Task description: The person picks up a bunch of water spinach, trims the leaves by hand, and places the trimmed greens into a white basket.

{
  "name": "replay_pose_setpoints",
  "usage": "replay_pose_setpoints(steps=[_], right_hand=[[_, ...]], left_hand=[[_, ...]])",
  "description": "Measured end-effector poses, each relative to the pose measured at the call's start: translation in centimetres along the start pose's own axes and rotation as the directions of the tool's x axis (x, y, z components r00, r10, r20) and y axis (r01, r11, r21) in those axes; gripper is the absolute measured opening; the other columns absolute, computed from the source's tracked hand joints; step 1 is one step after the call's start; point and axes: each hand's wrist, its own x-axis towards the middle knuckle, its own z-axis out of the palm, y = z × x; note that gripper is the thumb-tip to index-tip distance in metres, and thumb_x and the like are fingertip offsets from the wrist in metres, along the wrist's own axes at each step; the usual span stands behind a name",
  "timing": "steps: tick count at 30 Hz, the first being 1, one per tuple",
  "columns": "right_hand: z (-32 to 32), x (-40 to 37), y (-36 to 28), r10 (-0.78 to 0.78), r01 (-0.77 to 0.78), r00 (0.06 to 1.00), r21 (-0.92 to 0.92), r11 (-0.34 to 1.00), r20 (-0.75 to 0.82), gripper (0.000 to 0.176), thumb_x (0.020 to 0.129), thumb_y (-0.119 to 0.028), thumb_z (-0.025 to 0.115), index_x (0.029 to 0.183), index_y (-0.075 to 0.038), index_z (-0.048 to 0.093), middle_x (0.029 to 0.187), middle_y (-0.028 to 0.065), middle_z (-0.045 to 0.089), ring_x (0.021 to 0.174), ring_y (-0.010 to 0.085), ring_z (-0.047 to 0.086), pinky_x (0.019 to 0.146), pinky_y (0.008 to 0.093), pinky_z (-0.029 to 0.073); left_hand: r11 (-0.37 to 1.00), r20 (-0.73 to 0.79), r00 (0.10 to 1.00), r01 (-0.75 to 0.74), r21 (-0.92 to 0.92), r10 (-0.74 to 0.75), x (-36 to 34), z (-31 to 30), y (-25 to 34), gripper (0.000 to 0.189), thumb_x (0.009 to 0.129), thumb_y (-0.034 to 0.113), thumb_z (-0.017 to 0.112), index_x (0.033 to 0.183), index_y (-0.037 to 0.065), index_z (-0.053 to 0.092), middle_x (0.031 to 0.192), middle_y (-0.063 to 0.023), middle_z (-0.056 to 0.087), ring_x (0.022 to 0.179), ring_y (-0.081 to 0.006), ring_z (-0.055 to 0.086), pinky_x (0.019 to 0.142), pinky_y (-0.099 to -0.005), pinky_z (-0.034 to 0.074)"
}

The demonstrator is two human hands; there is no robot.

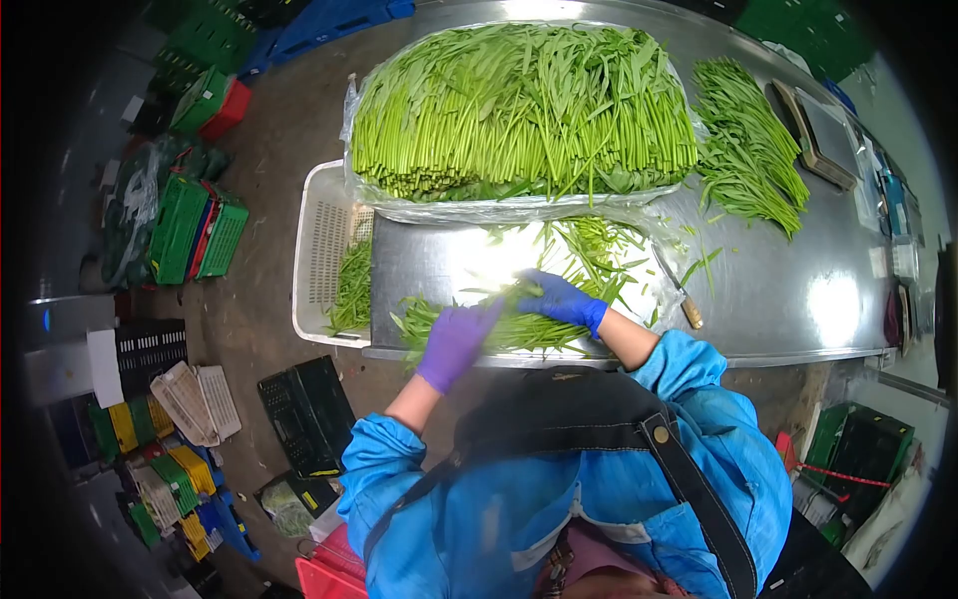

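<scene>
Coloured crates are stacked on the floor at the far left. A black crate nearer the person bears a yellow label whose writing is too small to read. A white basket stands against the left edge of the steel surface with some green stems inside.

The left hand, in a purple glove, lies over the near end of a bundle of green stems at the front edge of the surface. It is blurred, so I cannot tell whether its fingers grip. The right hand, in a blue glove, has its fingers curled down around the same bundle.

A wooden-handled knife lies just to the right. Behind is a large plastic bag of greens, and beside it a loose pile.
</scene>
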Motion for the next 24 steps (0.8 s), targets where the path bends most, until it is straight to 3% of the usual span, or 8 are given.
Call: replay_pose_setpoints(steps=[7,9,11,14,18,21,23,24], right_hand=[[-1.7,1.5,2.4,-0.240,0.229,0.970,-0.202,0.952,-0.030,0.040,0.078,-0.012,0.064,0.115,-0.003,0.054,0.102,0.0057,0.060,0.095,0.0137,0.054,0.087,0.0279,0.042],[-2.5,1.1,1.2,-0.026,0.049,0.996,0.280,0.959,-0.086,0.040,0.078,-0.012,0.063,0.116,-0.004,0.053,0.103,0.0064,0.060,0.096,0.0146,0.054,0.088,0.0276,0.041],[-2.1,1.0,1.7,-0.024,0.039,0.998,0.317,0.948,-0.050,0.040,0.079,-0.015,0.063,0.117,-0.004,0.053,0.105,0.0059,0.059,0.098,0.0138,0.053,0.089,0.0275,0.040],[-0.5,1.5,2.4,-0.232,0.226,0.972,-0.147,0.963,-0.025,0.038,0.085,-0.024,0.054,0.119,-0.006,0.051,0.112,0.0112,0.056,0.096,0.0180,0.055,0.085,0.0292,0.042],[-0.2,3.0,4.3,-0.104,0.102,0.994,0.111,0.989,0.012,0.038,0.085,-0.025,0.053,0.120,-0.009,0.051,0.113,0.0123,0.056,0.095,0.0217,0.055,0.083,0.0306,0.044],[-1.3,2.8,6.4,-0.388,0.383,0.910,-0.064,0.922,-0.143,0.031,0.087,-0.023,0.052,0.112,-0.005,0.055,0.086,0.0048,0.060,0.083,0.0168,0.056,0.081,0.0277,0.043],[-3.2,2.7,7.6,0.252,-0.138,0.948,0.466,0.874,-0.192,0.028,0.087,-0.021,0.052,0.107,-0.004,0.058,0.072,0.0065,0.058,0.070,0.0233,0.057,0.074,0.0303,0.047],[-5.5,3.2,10.9,-0.198,0.123,0.896,-0.208,0.970,-0.398,0.029,0.086,-0.023,0.053,0.105,-0.002,0.059,0.073,0.0095,0.060,0.070,0.0259,0.059,0.072,0.0316,0.048]], left_hand=[[0.999,-0.014,0.999,0.036,-0.013,-0.036,-0.2,0.2,-0.2,0.077,0.056,0.000,0.057,0.131,0.013,0.040,0.078,-0.0051,0.052,0.069,-0.0206,0.052,0.064,-0.0331,0.039],[0.999,-0.003,0.999,0.047,-0.016,-0.047,-0.2,0.3,-0.3,0.078,0.056,-0.001,0.057,0.131,0.013,0.041,0.078,-0.0051,0.052,0.069,-0.0207,0.052,0.064,-0.0331,0.039],[0.998,0.008,0.999,0.053,-0.022,-0.053,-0.2,0.4,-0.4,0.078,0.056,-0.001,0.057,0.131,0.013,0.041,0.078,-0.0051,0.052,0.069,-0.0208,0.052,0.064,-0.0331,0.039],[0.999,0.000,0.999,0.040,-0.011,-0.040,0.0,0.2,-0.2,0.078,0.056,0.000,0.057,0.130,0.013,0.041,0.077,-0.0050,0.052,0.069,-0.0211,0.052,0.064,-0.0331,0.039],[0.999,0.021,0.998,0.054,-0.005,-0.054,-0.1,0.1,-0.3,0.077,0.056,0.000,0.058,0.130,0.015,0.042,0.076,-0.0047,0.051,0.069,-0.0213,0.052,0.064,-0.0338,0.039],[0.999,0.025,0.999,0.041,-0.013,-0.041,-0.5,0.6,-0.4,0.076,0.056,0.000,0.058,0.129,0.016,0.043,0.075,-0.0044,0.051,0.070,-0.0213,0.052,0.063,-0.0343,0.039],[0.999,0.033,0.999,0.030,-0.012,-0.030,-1.0,0.6,-0.4,0.075,0.057,0.000,0.058,0.129,0.017,0.043,0.075,-0.0043,0.050,0.070,-0.0213,0.052,0.063,-0.0346,0.039],[0.999,0.031,0.998,0.048,-0.020,-0.047,-1.3,0.4,-0.4,0.073,0.058,0.001,0.058,0.128,0.017,0.044,0.075,-0.0040,0.050,0.070,-0.0210,0.052,0.063,-0.0346,0.039]])
